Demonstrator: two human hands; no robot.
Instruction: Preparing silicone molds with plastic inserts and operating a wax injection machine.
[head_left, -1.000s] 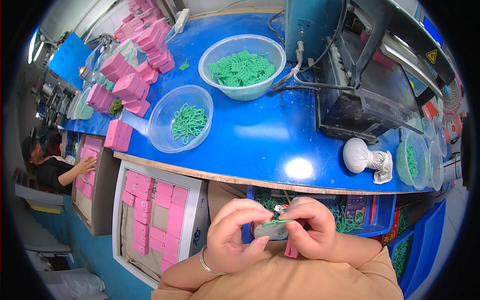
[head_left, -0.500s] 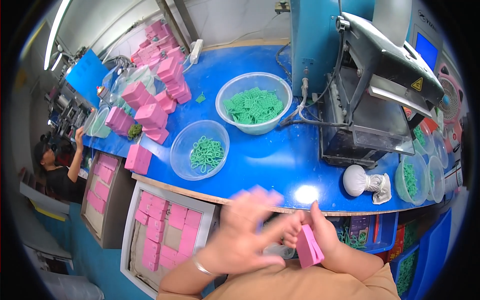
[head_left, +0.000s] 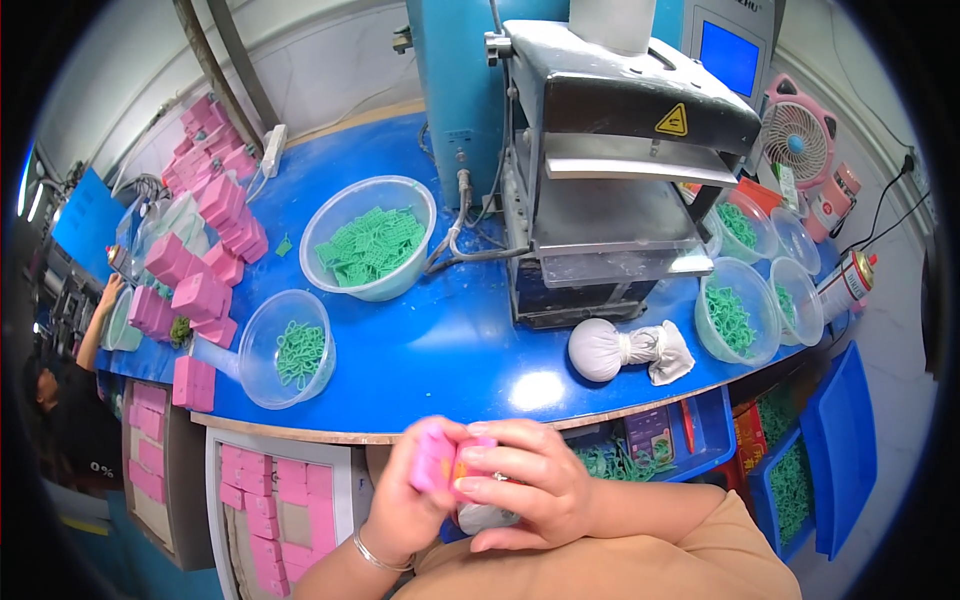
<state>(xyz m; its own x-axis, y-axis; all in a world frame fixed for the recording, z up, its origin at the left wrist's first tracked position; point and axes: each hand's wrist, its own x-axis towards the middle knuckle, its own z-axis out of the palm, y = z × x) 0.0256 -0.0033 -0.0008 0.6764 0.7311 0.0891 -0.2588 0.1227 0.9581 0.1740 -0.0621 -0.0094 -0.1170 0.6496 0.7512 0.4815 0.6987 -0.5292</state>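
Low in the middle, my left hand (head_left: 400,495) is closed around a pink block (head_left: 433,462), held upright. Beside it my right hand (head_left: 530,485) is closed on a second pink piece (head_left: 464,452), with a little yellow on its inner face; the two pieces are close together, slightly apart at the top. My right fingers cover much of that piece. A grey-white object (head_left: 485,518) shows partly beneath my hands, too hidden to make out.
The blue bench (head_left: 420,370) holds bowls of green pieces (head_left: 365,250), stacked pink blocks (head_left: 195,295), a black press (head_left: 615,230) and a white cloth bundle (head_left: 595,350). Below are trays of pink blocks (head_left: 290,485) and blue bins (head_left: 835,450). A co-worker's arm (head_left: 95,335) shows at left.
The view has turned rightward. My left hand, spread and blurred half a second ago, now grips pink. The pink block from my right hand now shows as two pieces. The green piece held earlier is out of sight.
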